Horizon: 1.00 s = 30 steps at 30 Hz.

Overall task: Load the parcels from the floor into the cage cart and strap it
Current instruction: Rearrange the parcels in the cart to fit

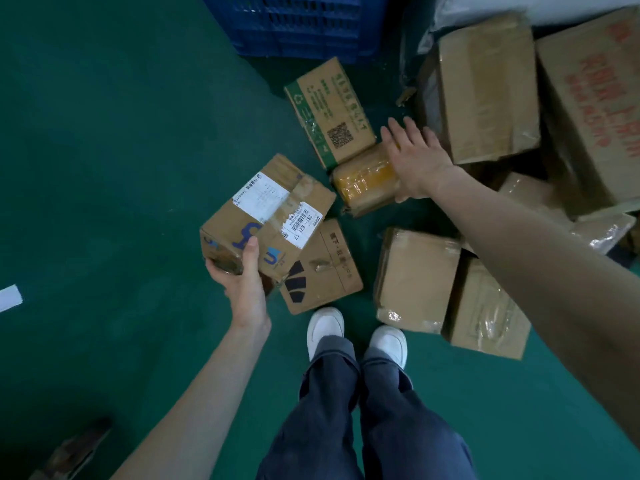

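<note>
The left hand (pixel 242 275) grips the near corner of a labelled parcel (pixel 268 216), thumb on top, seemingly lifted above a flat box (pixel 323 268); the right hand (pixel 414 157) lies spread on a yellow-taped parcel (pixel 365 180) on the green floor (pixel 121 133); more cartons (pixel 485 88) crowd beyond, beside a blue crate (pixel 294 26).

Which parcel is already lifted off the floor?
The box with the white shipping label, gripped at its corner by the left hand; the others lie on the floor.
</note>
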Motion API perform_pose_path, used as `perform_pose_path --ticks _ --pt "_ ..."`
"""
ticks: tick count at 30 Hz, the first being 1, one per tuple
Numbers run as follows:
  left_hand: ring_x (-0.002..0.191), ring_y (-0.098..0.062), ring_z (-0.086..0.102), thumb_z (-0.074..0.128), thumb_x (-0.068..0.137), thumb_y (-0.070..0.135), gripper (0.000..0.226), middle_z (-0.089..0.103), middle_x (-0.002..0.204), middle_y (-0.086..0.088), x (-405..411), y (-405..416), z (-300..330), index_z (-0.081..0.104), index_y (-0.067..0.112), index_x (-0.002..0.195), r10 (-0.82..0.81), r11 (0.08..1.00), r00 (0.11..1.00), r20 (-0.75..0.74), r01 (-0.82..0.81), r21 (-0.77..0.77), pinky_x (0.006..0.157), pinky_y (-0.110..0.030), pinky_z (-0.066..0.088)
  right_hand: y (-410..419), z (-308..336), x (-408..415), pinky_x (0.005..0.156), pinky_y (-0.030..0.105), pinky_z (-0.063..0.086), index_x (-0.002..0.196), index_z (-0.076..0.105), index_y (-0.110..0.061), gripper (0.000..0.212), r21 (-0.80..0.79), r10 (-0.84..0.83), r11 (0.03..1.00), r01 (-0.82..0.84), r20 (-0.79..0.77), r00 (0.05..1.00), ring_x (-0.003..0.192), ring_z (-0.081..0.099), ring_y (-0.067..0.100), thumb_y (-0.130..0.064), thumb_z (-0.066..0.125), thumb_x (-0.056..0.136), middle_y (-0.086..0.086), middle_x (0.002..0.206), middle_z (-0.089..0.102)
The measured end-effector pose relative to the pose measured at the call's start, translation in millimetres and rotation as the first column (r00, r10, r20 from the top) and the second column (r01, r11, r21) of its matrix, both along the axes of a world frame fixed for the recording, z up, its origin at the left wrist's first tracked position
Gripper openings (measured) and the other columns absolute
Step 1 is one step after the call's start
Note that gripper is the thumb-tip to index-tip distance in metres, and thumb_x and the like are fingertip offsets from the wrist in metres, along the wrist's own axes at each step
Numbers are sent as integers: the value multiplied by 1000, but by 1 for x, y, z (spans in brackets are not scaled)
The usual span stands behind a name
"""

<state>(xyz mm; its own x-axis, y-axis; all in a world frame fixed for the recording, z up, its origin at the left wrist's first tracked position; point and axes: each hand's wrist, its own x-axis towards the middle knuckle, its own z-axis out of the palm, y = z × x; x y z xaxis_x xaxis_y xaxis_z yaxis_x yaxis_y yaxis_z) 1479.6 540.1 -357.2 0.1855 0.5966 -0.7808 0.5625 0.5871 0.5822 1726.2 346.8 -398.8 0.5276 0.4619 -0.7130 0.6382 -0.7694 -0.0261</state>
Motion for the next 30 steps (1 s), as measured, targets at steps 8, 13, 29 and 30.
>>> perform_pose_path --ticks 8,13,29,30 --pt "136 -19 42 78 47 74 137 39 150 2 -7 -5 -33 -7 48 151 79 995 996 -39 -82 -61 114 -48 35 -1 -23 -2 121 53 9 154 13 -5 104 50 127 990 -133 96 987 149 14 33 -29 77 76 16 156 24" --pt "142 -20 35 77 47 74 138 38 152 2 -18 -13 16 -9 45 151 118 989 990 -79 -124 -77 115 -49 32 -17 26 -32 120 52 17 150 25 -5 103 123 85 987 -101 131 988 139 31 35 -33 83 70 17 147 36" --pt "133 -25 41 72 74 62 111 22 158 -12 -85 -70 337 -2 41 154 136 991 984 -111 -137 3 112 -44 35 -88 384 -178 112 54 21 150 24 -7 100 250 -612 772 584 45 790 137 28 36 -42 77 73 15 148 31" --pt "136 -26 39 73 69 65 115 23 158 -11 -94 -77 348 -1 42 154 153 988 984 -96 -154 -2 113 -46 34 -94 398 -192 112 55 20 149 24 -7 100 243 -648 744 623 31 761 138 27 36 -43 77 73 15 148 30"
